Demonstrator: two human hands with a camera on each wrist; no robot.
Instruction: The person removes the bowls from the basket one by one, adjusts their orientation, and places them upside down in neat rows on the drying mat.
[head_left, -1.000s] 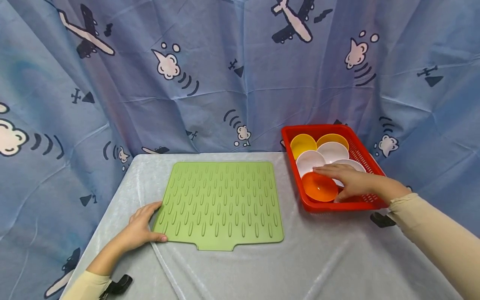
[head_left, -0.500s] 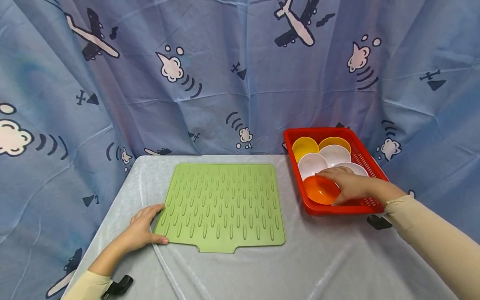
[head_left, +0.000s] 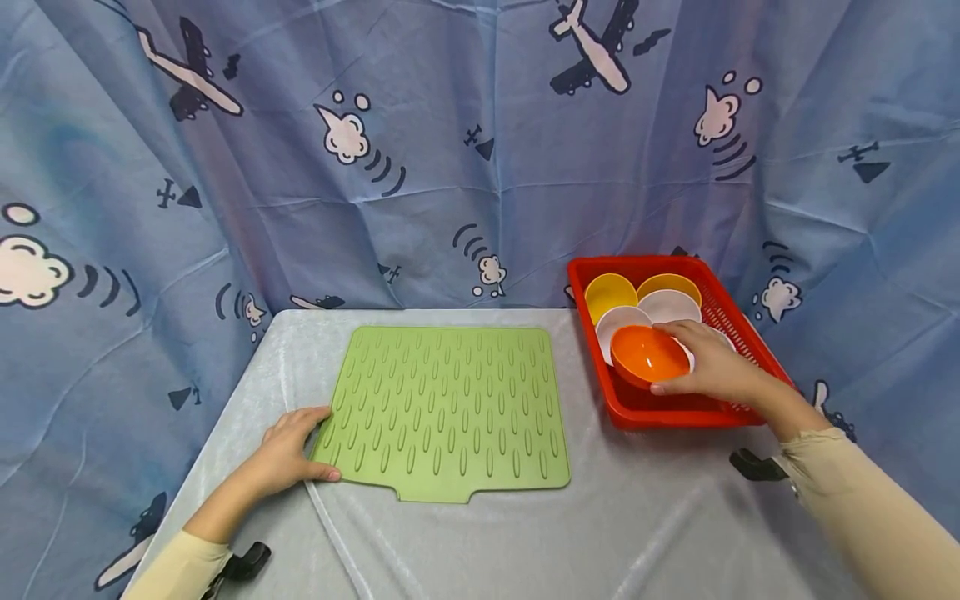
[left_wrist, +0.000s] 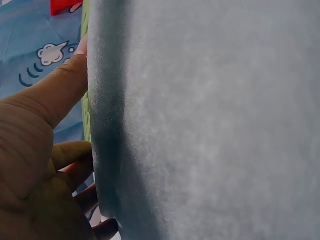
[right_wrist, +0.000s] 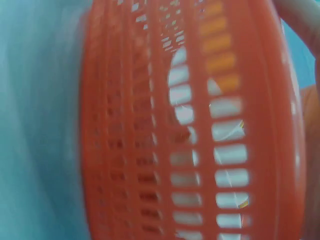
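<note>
My right hand [head_left: 708, 367] grips an orange bowl [head_left: 648, 354] by its rim and holds it tilted, lifted above the red basket [head_left: 667, 412]. In the basket lie two yellow bowls [head_left: 609, 293] and some white bowls [head_left: 667, 305]. My left hand [head_left: 288, 454] holds the near-left edge of the green ribbed mat [head_left: 450, 408], thumb on top and fingers at its side. The left wrist view shows the thumb [left_wrist: 55, 92] against the mat's edge [left_wrist: 86, 105] on the grey cloth. The right wrist view is filled by the blurred slotted wall of the basket [right_wrist: 200, 130].
The table [head_left: 637, 533] is covered in a pale grey cloth. A blue curtain [head_left: 450, 142] with aeroplanes and clouds hangs behind and at both sides. Black clamps [head_left: 247, 564] sit at the table's near-left and right [head_left: 753, 465] edges.
My right hand has closed on the orange bowl and raised it from the basket's near corner, tilting it. The left hand has stayed on the mat.
</note>
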